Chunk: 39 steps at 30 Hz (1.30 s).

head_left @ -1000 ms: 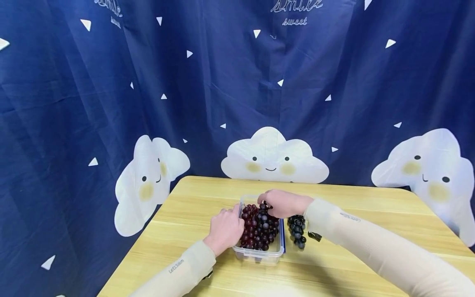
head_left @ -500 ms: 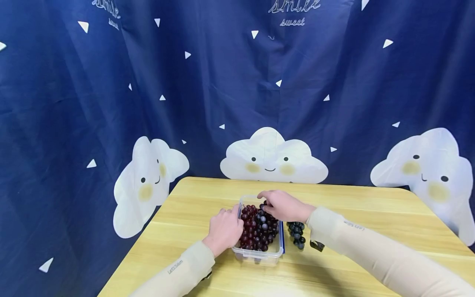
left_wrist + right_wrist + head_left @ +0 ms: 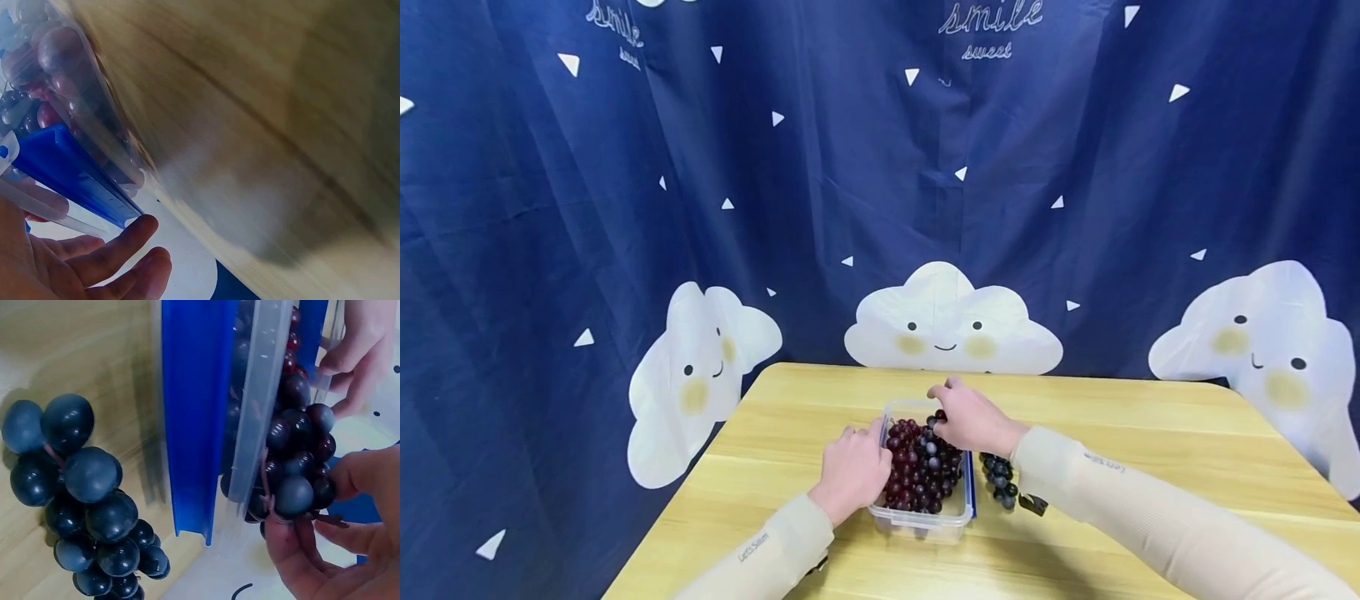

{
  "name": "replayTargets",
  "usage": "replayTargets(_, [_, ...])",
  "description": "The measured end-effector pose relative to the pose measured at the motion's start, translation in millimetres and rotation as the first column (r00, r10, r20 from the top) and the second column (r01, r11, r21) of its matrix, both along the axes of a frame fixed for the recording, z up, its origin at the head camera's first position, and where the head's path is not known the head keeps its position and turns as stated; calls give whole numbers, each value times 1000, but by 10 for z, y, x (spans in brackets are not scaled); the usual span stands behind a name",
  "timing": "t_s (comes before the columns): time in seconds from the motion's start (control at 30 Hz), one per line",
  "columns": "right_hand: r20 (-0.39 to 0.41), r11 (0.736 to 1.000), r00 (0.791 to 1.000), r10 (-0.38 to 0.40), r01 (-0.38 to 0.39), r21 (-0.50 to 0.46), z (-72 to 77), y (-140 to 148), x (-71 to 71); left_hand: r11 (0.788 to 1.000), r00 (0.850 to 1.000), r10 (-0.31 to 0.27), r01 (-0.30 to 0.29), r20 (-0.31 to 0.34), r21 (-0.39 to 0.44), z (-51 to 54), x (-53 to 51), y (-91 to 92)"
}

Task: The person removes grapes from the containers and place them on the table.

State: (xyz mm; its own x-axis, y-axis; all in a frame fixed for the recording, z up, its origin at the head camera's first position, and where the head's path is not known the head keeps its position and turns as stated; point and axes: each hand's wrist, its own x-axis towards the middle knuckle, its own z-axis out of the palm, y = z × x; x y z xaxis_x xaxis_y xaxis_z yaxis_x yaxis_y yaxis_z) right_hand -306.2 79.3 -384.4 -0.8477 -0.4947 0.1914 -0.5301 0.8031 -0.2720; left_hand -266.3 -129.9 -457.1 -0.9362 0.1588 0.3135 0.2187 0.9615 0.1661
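Observation:
A clear plastic box (image 3: 921, 518) with blue side flaps stands on the table, holding dark red grapes (image 3: 901, 467) on its left and blackish grapes (image 3: 932, 467) on its right. My left hand (image 3: 853, 467) grips the box's left rim; in the left wrist view its fingers (image 3: 119, 256) lie outside, beside a blue flap (image 3: 75, 175). At the far right corner, my right hand (image 3: 973, 421) pinches the stem end of the blackish bunch (image 3: 294, 494) between thumb and fingers. The bunch's lower part lies in the box.
Another bunch of blue-black grapes (image 3: 100, 512) lies on the wooden table (image 3: 1075, 533), just right of the box and partly under the right wrist. A dark blue curtain (image 3: 880, 167) with clouds hangs behind the table.
My right hand has shifted slightly rightward, and its index finger has lifted from the grapes. My left hand keeps its place on the box. The head view has tilted slightly up.

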Motion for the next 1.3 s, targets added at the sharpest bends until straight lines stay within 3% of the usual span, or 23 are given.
replayTargets(0.27, [86,990,996,20,-31,138,58,-3,14,1000,1000,3,-3,2,8,12,23,-2])
replayTargets(0.47, [98,977,995,-4,-18,214,42,-1,38,1000,1000,-4,4,-5,15,-23,63,4])
replayTargets(0.67, [150,983,988,24,-51,179,31,11,20,1000,1000,-3,3,-14,9,-13,43,-2])
replayTargets(0.93, [255,982,962,101,-137,128,67,28,-1,1000,1000,-9,9,-7,1,15,16,-4])
replayTargets(1.3, [282,979,950,132,-170,115,105,81,-21,1000,1000,4,-4,-16,-16,6,6,-1])
